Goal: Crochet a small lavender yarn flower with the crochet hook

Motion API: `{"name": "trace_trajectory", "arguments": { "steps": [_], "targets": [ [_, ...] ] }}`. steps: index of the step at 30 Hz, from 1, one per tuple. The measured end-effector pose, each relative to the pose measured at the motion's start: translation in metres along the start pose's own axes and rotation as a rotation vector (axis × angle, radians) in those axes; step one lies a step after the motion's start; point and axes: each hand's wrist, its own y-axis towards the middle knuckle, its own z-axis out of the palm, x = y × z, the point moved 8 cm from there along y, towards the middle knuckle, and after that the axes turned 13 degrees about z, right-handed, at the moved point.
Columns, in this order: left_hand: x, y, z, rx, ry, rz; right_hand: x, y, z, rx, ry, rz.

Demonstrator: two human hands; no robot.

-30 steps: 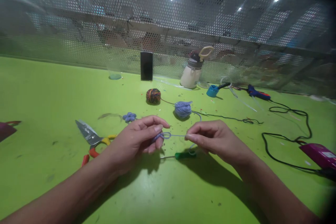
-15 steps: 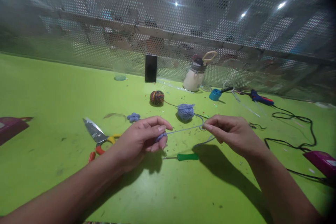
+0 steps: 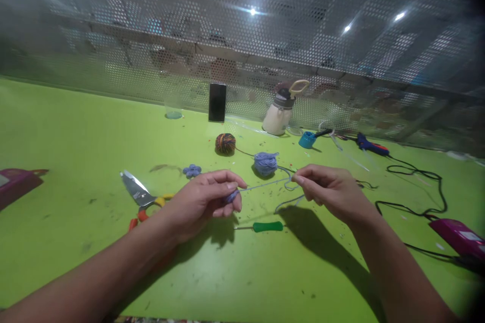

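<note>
My left hand (image 3: 212,197) pinches a small purple crocheted piece (image 3: 232,196), partly hidden by the fingers. From it a strand of purple yarn (image 3: 263,184) stretches across to my right hand (image 3: 329,189), whose thumb and forefinger are closed on it. A loose loop and tail of yarn hang near the right fingertips. Behind the strand lies a ball of purple yarn (image 3: 265,163). A crochet hook with a green handle (image 3: 268,226) rests on the green table below the hands. Beyond my left hand sits a purple crocheted flower (image 3: 192,170).
Scissors (image 3: 137,191) lie partly under my left forearm. Farther back are a multicoloured yarn ball (image 3: 225,144), a phone (image 3: 217,103), a bottle (image 3: 278,115), a blue tape roll (image 3: 307,140) and a glue gun (image 3: 372,145). A black cord (image 3: 413,210) curls at right; a perforated screen (image 3: 242,55) borders the back.
The view has shifted slightly. Both hands keep their holds, with the yarn still stretched between them; the loop by my right fingers has changed shape a little.
</note>
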Motion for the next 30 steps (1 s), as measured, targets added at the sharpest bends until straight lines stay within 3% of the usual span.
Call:
{"name": "trace_trajectory", "arguments": {
  "steps": [3, 7, 8, 11, 13, 16, 22, 30],
  "targets": [
    [0.003, 0.003, -0.007, -0.012, 0.050, -0.005, -0.004, 0.003, 0.003, 0.043, -0.046, 0.011],
    [0.004, 0.004, -0.007, -0.012, 0.103, 0.012, 0.010, -0.004, 0.010, -0.072, -0.108, -0.016],
    [0.004, 0.004, -0.005, 0.005, 0.123, 0.014, 0.017, -0.007, 0.020, -0.037, -0.037, -0.024],
    [0.005, 0.001, 0.004, 0.057, 0.178, 0.022, 0.036, -0.021, 0.075, 0.397, 0.328, 0.013],
    [0.005, 0.001, 0.005, 0.048, 0.192, 0.030, 0.039, -0.027, 0.096, 0.492, 0.448, 0.091],
    [0.006, 0.000, 0.004, 0.024, 0.167, 0.008, 0.028, -0.024, 0.097, 0.342, 0.364, 0.193],
    [0.008, -0.003, 0.007, 0.036, 0.104, -0.052, 0.034, -0.023, 0.076, 0.215, 0.270, 0.038],
    [0.012, 0.003, 0.004, -0.037, 0.032, -0.021, 0.029, -0.020, 0.086, 0.273, 0.182, 0.042]
  ]
}}
